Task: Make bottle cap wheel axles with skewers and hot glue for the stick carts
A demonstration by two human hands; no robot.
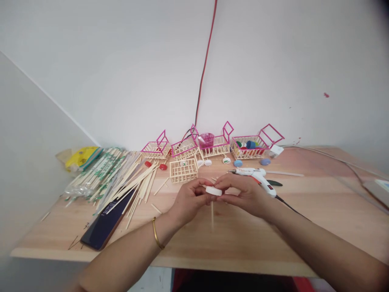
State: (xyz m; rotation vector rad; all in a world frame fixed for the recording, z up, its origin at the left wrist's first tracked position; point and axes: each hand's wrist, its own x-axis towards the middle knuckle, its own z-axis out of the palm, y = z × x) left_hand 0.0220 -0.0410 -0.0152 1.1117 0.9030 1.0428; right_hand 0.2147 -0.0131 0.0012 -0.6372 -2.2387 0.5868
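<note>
A round white cap [213, 190] is pinched between my two hands, above the middle of the table. My left hand [190, 199] grips its left side with thumb and fingers. On the right side, my right hand [243, 194] holds it the same way. A thin wooden stick [212, 215] points down from below the cap toward the table; how it is held is hidden by the fingers. Just behind my hands sits a small plain stick basket [183, 170]. To the right lies a white glue gun [258, 177].
Stick carts with pink rims [251, 148] line the wall, with coloured caps [238, 163] before them. A phone [106, 223], loose sticks [148, 182] and bagged sticks [103, 168] cover the left. A cable [291, 207] runs from the glue gun behind my right forearm.
</note>
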